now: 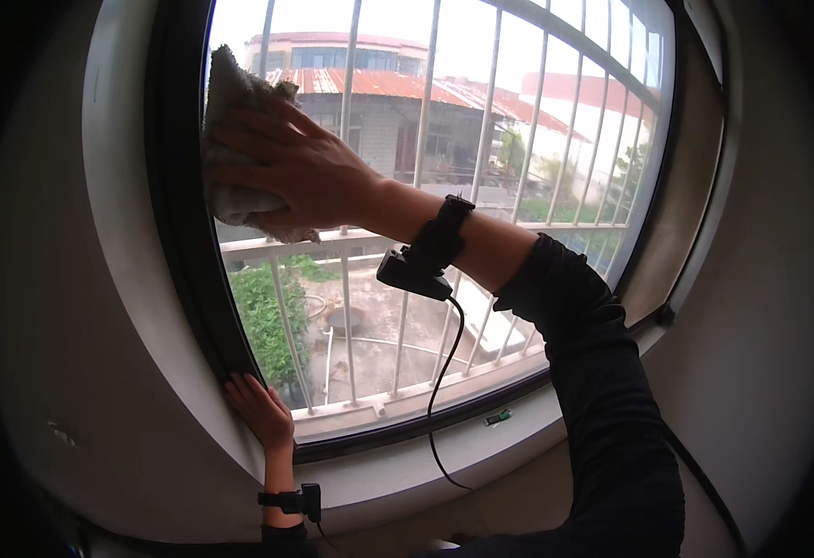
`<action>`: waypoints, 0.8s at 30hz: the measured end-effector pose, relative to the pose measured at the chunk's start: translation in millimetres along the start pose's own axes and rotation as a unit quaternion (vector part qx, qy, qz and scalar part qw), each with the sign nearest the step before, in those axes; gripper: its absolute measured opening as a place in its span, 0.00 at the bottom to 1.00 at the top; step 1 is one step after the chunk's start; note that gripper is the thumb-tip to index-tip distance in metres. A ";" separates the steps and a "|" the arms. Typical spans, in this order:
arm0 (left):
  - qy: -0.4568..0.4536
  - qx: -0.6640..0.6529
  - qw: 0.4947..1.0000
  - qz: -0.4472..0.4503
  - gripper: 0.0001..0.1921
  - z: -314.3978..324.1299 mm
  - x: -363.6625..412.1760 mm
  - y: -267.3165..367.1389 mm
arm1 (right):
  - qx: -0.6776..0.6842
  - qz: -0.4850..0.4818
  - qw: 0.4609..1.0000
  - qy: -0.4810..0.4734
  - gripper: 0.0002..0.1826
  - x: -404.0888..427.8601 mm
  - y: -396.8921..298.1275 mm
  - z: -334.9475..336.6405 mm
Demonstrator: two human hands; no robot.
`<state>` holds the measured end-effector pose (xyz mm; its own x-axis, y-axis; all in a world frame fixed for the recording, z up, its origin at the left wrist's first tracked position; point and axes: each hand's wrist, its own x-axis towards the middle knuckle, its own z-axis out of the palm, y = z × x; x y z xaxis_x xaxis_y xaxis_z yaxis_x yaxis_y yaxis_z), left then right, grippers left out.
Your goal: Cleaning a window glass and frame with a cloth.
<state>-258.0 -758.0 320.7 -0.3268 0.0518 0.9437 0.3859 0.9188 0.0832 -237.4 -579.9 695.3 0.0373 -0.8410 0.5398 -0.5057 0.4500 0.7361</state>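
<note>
My right hand (319, 164) presses a grey cloth (225, 91) flat against the window pane (389, 164), close to its left edge. The cloth is bunched under my spread fingers, and its frayed ends stick out above and below the palm. Lower down, the fingers of my left hand (267, 415) rest against the dark window frame (201, 307) near its bottom left corner. Nothing shows in that hand.
Black straps with small devices (414, 273) circle both wrists; a thin cable (446, 349) hangs from the right one. A small green item (497, 418) lies on the white windowsill (407, 464). Metal bars (424, 104) stand outside, before a yard and buildings.
</note>
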 end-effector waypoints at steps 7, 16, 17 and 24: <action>0.019 0.058 0.998 -0.007 0.25 -4.8 -6.9 -8.7 | -0.171 0.206 0.955 0.128 0.32 -174.6 127.7 -185.1; 0.076 0.127 0.989 -0.024 0.25 10.9 -6.7 -7.5 | -0.328 0.533 0.776 0.077 0.27 -421.2 188.2 -334.8; 0.091 0.129 0.987 -0.020 0.25 15.6 -7.5 -8.2 | -0.328 0.532 0.777 0.074 0.27 -429.1 191.9 -331.8; 0.083 0.143 0.986 -0.010 0.25 10.0 -6.9 -13.0 | -0.170 0.408 0.876 0.195 0.38 -458.3 221.6 -304.9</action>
<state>-269.4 -766.3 309.9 -0.1763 -0.0098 0.9843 0.1150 0.9929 0.0305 -103.8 -3.1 735.5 0.1074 -0.0616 0.9923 -0.2184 0.9722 0.0840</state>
